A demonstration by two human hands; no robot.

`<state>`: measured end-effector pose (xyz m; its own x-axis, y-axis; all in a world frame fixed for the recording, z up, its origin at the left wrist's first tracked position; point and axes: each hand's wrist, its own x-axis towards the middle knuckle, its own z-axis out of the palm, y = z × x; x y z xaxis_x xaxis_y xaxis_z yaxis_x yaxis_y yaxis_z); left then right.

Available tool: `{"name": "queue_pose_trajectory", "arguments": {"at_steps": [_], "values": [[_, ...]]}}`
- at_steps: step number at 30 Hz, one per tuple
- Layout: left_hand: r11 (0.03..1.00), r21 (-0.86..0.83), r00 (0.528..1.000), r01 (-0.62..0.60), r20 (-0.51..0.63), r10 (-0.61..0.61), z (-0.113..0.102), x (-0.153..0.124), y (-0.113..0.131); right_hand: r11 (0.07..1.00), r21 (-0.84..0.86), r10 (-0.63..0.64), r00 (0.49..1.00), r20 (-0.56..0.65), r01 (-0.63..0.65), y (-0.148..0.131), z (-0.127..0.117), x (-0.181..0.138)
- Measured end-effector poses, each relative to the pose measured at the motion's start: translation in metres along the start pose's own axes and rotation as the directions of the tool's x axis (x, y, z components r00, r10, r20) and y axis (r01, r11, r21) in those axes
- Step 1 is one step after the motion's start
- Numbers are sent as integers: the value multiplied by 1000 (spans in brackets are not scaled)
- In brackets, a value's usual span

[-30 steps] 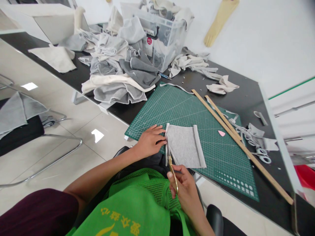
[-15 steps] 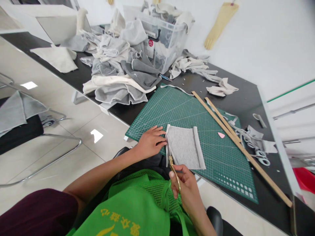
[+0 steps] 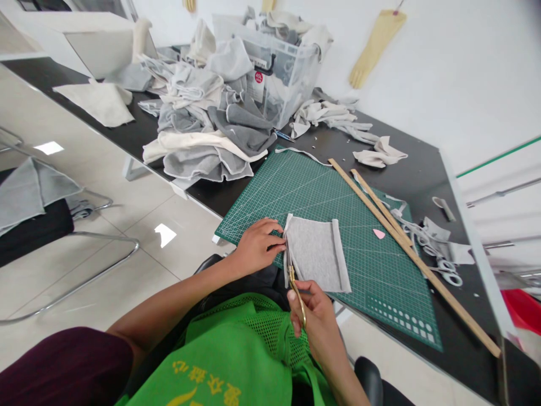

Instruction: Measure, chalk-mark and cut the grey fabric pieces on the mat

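A piece of light grey fabric [image 3: 318, 254] with rolled side edges lies at the near edge of a green cutting mat [image 3: 296, 175]. My right hand [image 3: 315, 313] is closed round the gold handles of a pair of scissors [image 3: 292, 275]. The blades run along the fabric's left edge, pointing away from me. At the upper left of that edge, my left hand [image 3: 261, 243] pinches the cloth between thumb and fingers, close to the blade tips. Fabric partly hides the blades.
Two wooden rulers [image 3: 380, 225] lie across the mat, beside a pink chalk piece [image 3: 378, 233]. Another pair of scissors [image 3: 448, 272] rests among scraps at right. Behind stand a heap of grey cloth [image 3: 198, 118] and a clear plastic bin [image 3: 291, 73].
My right hand and the scissors have shifted slightly forward and left along the fabric's edge. My left hand stays at the same spot on the cloth.
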<state>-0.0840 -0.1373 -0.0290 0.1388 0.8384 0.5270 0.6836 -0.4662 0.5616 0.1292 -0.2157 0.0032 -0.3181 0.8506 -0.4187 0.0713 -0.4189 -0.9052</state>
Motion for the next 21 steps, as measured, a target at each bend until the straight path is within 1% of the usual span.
{"name": "queue_pose_trajectory", "arguments": {"at_steps": [13,21], "values": [[999,-25,998,-32,50,33,-2,2,-1,1000,26,-14,1000,-18,15,-3,7,8],[999,-29,996,-37,75,39,-2,3,-2,999,51,3,999,-37,-2,-10,11,9]]}}
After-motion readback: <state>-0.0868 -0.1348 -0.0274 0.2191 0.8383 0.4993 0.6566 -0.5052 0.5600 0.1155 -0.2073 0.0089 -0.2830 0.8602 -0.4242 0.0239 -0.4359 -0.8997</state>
